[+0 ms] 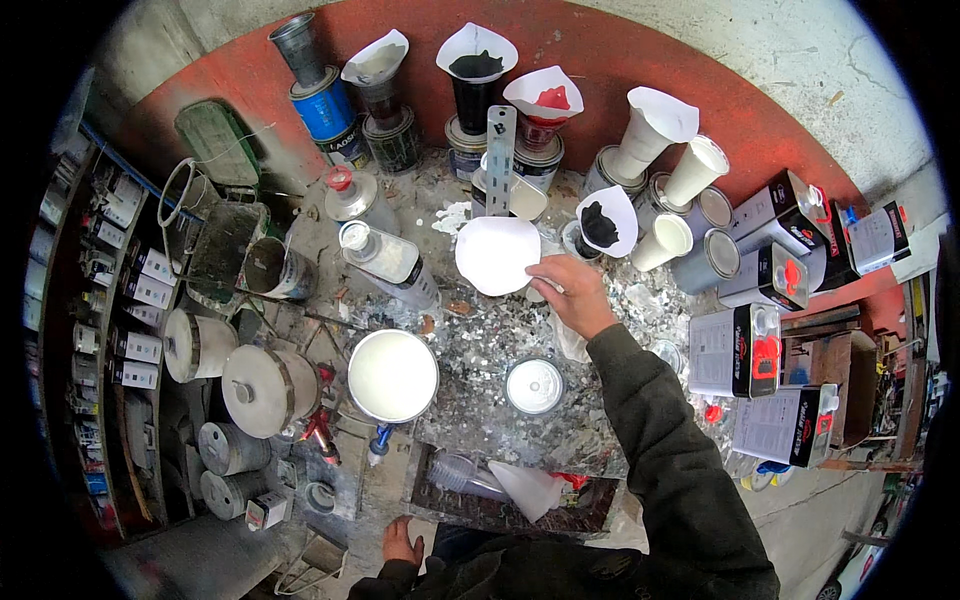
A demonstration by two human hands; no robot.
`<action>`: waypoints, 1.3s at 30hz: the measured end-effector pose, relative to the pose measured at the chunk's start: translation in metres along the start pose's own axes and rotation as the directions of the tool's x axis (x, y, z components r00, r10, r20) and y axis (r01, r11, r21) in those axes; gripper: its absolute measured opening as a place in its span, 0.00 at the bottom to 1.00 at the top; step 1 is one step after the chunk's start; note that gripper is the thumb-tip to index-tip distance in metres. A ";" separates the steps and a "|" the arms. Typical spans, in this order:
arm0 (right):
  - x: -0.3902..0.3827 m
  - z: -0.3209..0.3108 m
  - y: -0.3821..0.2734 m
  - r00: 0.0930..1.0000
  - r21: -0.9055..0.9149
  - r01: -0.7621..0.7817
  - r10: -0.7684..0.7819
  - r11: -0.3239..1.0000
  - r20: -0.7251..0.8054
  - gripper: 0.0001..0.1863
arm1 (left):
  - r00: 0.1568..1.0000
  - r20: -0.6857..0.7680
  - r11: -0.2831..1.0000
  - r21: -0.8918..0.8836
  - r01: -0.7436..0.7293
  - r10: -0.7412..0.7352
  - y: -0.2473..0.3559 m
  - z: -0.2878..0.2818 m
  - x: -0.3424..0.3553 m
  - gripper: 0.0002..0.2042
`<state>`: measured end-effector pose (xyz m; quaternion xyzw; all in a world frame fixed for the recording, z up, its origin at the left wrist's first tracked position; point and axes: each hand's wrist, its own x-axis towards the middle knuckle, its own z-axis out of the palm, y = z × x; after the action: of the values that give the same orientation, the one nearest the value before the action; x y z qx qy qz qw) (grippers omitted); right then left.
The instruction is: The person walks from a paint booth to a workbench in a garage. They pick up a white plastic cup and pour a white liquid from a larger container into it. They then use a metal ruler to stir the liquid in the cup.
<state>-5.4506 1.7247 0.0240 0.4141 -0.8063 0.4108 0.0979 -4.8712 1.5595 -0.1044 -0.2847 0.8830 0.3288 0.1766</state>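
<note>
At the middle of the worktable, my right hand is closed, thumb and fingers pinching the near right rim of a white paper strainer cone. The cone's wide mouth faces up; what lies under it is hidden. Just behind it a perforated metal strip stands upright. Below the hand sits a small round can with a pale top. To its left is a tub of white paint. My left hand is low by the table's front, its fingers apart and nothing visible in it.
Along the red wall stand several paint cans with cups and paper cones, one with black paint. Solvent tins line the right side. Lidded pots are at left. An open drawer at the front holds plastic cups and a cone.
</note>
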 end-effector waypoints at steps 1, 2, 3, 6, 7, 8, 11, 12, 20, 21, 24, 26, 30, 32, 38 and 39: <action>-0.001 0.002 0.003 1.000 0.005 -0.005 0.005 1.000 0.009 0.09 | 1.000 -0.015 1.000 0.010 -0.008 0.008 0.001 0.000 0.003 0.28; -0.001 0.003 0.006 1.000 0.011 -0.010 0.010 1.000 0.018 0.08 | 0.999 -0.030 1.000 0.020 -0.016 0.016 0.001 -0.001 0.006 0.28; 0.000 0.005 0.006 1.000 -0.001 -0.005 0.005 1.000 0.010 0.08 | 1.000 -0.007 1.000 0.004 0.003 -0.003 0.004 -0.004 0.009 0.28; -0.003 0.011 0.006 1.000 -0.016 0.010 -0.010 1.000 -0.024 0.08 | 0.999 0.036 0.999 -0.033 0.041 -0.040 0.013 -0.013 0.010 0.28; -0.005 0.012 0.005 0.999 -0.007 0.012 -0.012 1.000 -0.043 0.08 | 0.999 0.033 0.998 -0.038 0.041 -0.040 0.015 -0.015 0.009 0.28; -0.005 0.014 0.005 0.998 0.001 0.015 -0.015 1.000 -0.063 0.08 | 0.999 0.029 0.998 -0.043 0.042 -0.040 0.016 -0.015 0.009 0.27; -0.007 0.018 0.005 0.994 0.000 0.046 -0.046 0.999 -0.102 0.09 | 0.996 -0.050 0.997 -0.019 -0.077 0.076 0.012 -0.008 0.008 0.27; -0.006 0.018 0.004 0.993 -0.006 0.045 -0.045 0.999 -0.113 0.09 | 0.996 -0.058 0.997 -0.030 -0.073 0.072 0.014 -0.007 0.008 0.27; -0.003 0.010 -0.001 0.983 0.010 0.037 -0.035 0.999 -0.183 0.10 | 0.999 -0.038 0.995 -0.099 -0.008 0.004 0.026 -0.007 0.007 0.25; -0.003 0.009 -0.004 0.980 0.014 0.042 -0.038 0.999 -0.197 0.10 | 1.000 -0.027 0.995 -0.103 0.008 -0.011 0.027 -0.006 0.007 0.25; -0.002 0.007 -0.009 0.974 0.015 0.054 -0.050 0.998 -0.221 0.10 | 1.000 -0.012 0.994 -0.108 0.019 -0.021 0.028 -0.006 0.005 0.25; -0.004 0.008 -0.011 0.975 0.004 0.062 -0.059 0.998 -0.214 0.10 | 1.000 -0.024 0.994 -0.103 -0.020 0.018 0.025 -0.005 0.005 0.25; -0.006 0.010 -0.016 0.977 -0.012 0.005 -0.008 1.000 -0.211 0.08 | 0.999 -0.044 0.992 -0.125 -0.024 0.019 0.021 -0.001 0.006 0.25; -0.005 0.010 -0.027 0.962 -0.010 -0.004 0.001 1.000 -0.272 0.07 | 0.999 -0.041 0.990 -0.143 -0.009 0.003 0.020 0.001 0.006 0.25; -0.007 0.003 -0.050 0.946 0.054 -0.134 0.144 0.989 -0.291 0.07 | 0.996 -0.087 0.989 -0.142 -0.032 0.020 0.015 0.002 0.005 0.25; -0.005 -0.004 -0.063 0.943 0.098 -0.140 0.163 0.985 -0.291 0.08 | 0.995 -0.095 0.990 -0.134 -0.044 0.031 0.011 0.006 0.004 0.25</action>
<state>-5.4016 1.7108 0.0608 0.2878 -0.7954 0.5053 0.1707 -4.8803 1.5695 -0.1052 -0.2944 0.8709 0.3779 0.1097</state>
